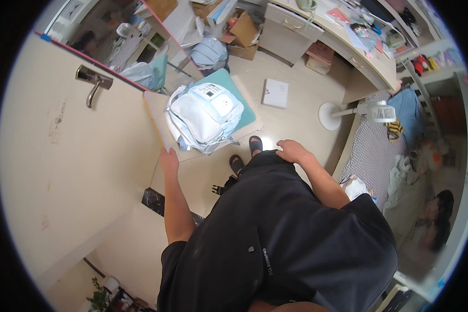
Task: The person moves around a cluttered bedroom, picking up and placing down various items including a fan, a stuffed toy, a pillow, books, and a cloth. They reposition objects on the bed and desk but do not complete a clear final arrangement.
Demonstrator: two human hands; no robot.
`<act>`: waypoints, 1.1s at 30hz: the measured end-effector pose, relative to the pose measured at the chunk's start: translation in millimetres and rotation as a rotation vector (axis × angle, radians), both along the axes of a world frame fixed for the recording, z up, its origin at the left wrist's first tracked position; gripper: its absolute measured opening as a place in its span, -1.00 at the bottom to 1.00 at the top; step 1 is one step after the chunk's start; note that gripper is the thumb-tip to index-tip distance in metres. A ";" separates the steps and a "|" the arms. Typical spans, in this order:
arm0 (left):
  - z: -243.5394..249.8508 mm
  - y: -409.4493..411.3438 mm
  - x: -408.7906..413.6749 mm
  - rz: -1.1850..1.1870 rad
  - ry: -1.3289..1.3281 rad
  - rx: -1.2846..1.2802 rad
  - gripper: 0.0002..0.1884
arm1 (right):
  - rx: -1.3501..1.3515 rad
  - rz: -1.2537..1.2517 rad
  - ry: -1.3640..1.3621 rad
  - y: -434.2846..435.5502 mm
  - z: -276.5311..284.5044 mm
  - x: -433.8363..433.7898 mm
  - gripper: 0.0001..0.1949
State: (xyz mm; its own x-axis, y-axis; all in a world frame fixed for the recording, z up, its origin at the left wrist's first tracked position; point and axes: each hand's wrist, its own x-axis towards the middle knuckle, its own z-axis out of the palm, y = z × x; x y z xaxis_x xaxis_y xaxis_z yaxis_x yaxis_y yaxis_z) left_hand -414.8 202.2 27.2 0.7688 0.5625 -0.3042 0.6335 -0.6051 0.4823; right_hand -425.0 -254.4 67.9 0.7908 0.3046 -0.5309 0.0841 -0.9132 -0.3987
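A white and light-blue backpack (206,114) lies on a teal surface (238,97), with a pale flat board (153,102) under it. My left hand (169,159) is at the yellow-edged near left side of this board, beside the cream door (82,156); whether its fingers grip the edge is not clear. The door has a metal lever handle (94,84). My right hand (291,151) hangs by my dark shorts with its fingers loosely bent and no object seen in it. A black buckle (218,189) hangs near my waist. My feet are in dark slippers (255,143).
A flat white box (275,93) lies on the tiled floor, near a white fan (378,111). Open cardboard boxes (243,33) and a blue-grey bag (209,52) stand farther back. A cluttered desk (378,70) and a bed with a checked cover (368,144) line the right side.
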 end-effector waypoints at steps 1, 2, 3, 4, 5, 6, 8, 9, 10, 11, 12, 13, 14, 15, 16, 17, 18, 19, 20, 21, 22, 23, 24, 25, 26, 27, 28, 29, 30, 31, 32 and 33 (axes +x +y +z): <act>-0.6 -0.5 0.8 -0.007 0.003 0.013 -0.63 | 0.001 -0.023 -0.014 -4.1 -3.4 -6.8 -0.63; -1.6 -2.5 1.5 -0.014 0.006 0.025 -0.63 | 0.001 -0.046 -0.029 -9.5 -6.4 -14.3 -0.63; -1.9 -0.8 1.1 -0.016 0.009 0.044 -0.63 | 0.009 -0.065 -0.043 -10.8 -6.6 -20.3 -0.64; -2.5 0.1 1.0 -0.018 -0.002 0.051 -0.63 | 0.002 -0.080 -0.034 -13.4 -6.4 -26.3 -0.64; -3.3 0.1 1.0 -0.020 -0.013 0.057 -0.63 | -0.006 -0.094 -0.024 -16.8 -6.2 -32.4 -0.65; -3.4 0.5 0.8 -0.023 -0.022 0.065 -0.63 | -0.011 -0.110 -0.013 -18.9 -4.5 -38.3 -0.65; -3.4 0.0 -0.8 -0.021 -0.040 0.063 -0.63 | -0.010 -0.150 0.001 -25.5 -0.6 -48.8 -0.66; -2.9 -1.9 0.2 -0.026 -0.051 0.060 -0.64 | -0.009 -0.176 0.006 -30.0 1.4 -54.4 -0.66; -1.9 -2.2 0.0 -0.018 -0.047 0.056 -0.63 | -0.009 -0.202 0.011 -33.9 1.4 -58.6 -0.66; -1.1 -3.2 -0.4 -0.009 -0.043 0.051 -0.62 | -0.009 -0.227 0.017 -38.9 1.3 -62.7 -0.66; -1.4 -4.6 0.0 -0.006 -0.039 0.047 -0.62 | -0.009 -0.258 0.022 -45.0 1.0 -66.8 -0.66; -8.4 2.1 -4.7 -0.010 -0.100 0.068 -0.63 | 0.002 -0.268 0.013 -49.8 0.0 -67.9 -0.66; -15.4 7.6 -9.2 -0.014 -0.161 0.089 -0.64 | 0.012 -0.278 0.004 -55.4 -1.2 -68.2 -0.65; -20.0 11.0 -11.9 -0.024 -0.219 0.109 -0.66 | 0.023 -0.294 -0.002 -61.0 -3.9 -69.9 -0.65; -10.2 -2.0 -9.6 0.008 -0.207 0.039 -0.67 | 0.017 -0.307 0.002 -68.9 -4.9 -73.4 -0.65; -0.8 -17.6 -9.3 0.040 -0.193 -0.031 -0.68 | 0.012 -0.321 0.005 -78.5 -4.8 -75.6 -0.64; 11.4 -29.8 -9.2 0.074 -0.179 -0.095 -0.69 | 0.011 -0.332 0.007 -87.7 -5.0 -77.6 -0.63; 6.0 -29.3 -14.0 0.144 -0.199 -0.202 -0.69 | 0.014 -0.349 0.006 -96.4 -10.7 -77.7 -0.62; -2.5 -29.4 -20.6 0.211 -0.217 -0.311 -0.69 | 0.016 -0.368 0.004 -105.2 -17.7 -77.4 -0.61; -12.2 -31.6 -28.8 0.238 -0.119 -0.403 -0.71 | 0.013 -0.390 0.003 -117.2 -23.9 -77.6 -0.60; -24.2 -32.4 -40.8 0.267 -0.017 -0.494 -0.72 | -0.007 -0.419 0.051 -127.0 -15.4 -76.4 -0.59; -40.0 -28.9 -58.4 -0.447 0.195 0.048 -0.74 | 0.011 -0.426 0.043 -139.8 -15.2 -76.7 -0.59; -66.7 -19.0 -90.1 -0.627 0.375 0.165 -0.80 | 0.037 -0.415 0.034 -150.6 -17.2 -74.0 -0.60; -91.0 -12.5 -121.1 -0.825 0.528 0.270 -0.81 | 0.063 -0.405 0.030 -162.4 -21.1 -71.6 -0.60; -102.4 -31.1 -140.2 -0.812 0.619 0.182 -0.82 | 0.082 -0.406 0.003 -182.3 -36.3 -75.3 -0.62; -102.5 -57.4 -150.6 -0.703 0.685 0.050 -0.82 | 0.070 -0.441 0.014 -203.6 -34.6 -79.6 -0.63; -101.5 -81.6 -158.4 -0.629 0.698 -0.049 -0.82 | 0.059 -0.472 0.026 -225.1 -32.6 -83.4 -0.64; -101.9 -99.1 -176.4 -0.528 0.698 -0.144 -0.82 | 0.052 -0.469 0.034 -239.3 -29.4 -78.0 -0.65; -96.9 -121.2 -173.8 -0.513 0.694 -0.188 -0.82 | 0.031 -0.495 0.033 -260.0 -30.4 -81.6 -0.63; -91.8 -141.3 -168.4 -0.492 0.687 -0.229 -0.81 | 0.009 -0.520 0.034 -282.4 -32.1 -85.8 -0.61; -87.6 -159.0 -163.0 -0.473 0.677 -0.262 -0.81 | -0.010 -0.533 0.031 -301.3 -31.6 -85.7 -0.59; -83.5 -175.2 -155.3 -0.460 0.664 -0.284 -0.81 | -0.016 -0.541 0.026 -318.8 -31.8 -83.4 -0.59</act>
State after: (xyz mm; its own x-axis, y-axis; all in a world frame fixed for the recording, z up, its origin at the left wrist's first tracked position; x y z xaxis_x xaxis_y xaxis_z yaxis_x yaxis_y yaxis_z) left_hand -570.1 27.0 -56.3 0.5149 0.0724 -0.8542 0.5590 -0.7838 0.2705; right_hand -508.4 -573.2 36.1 0.8189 -0.1509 -0.5538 -0.4098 -0.8293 -0.3800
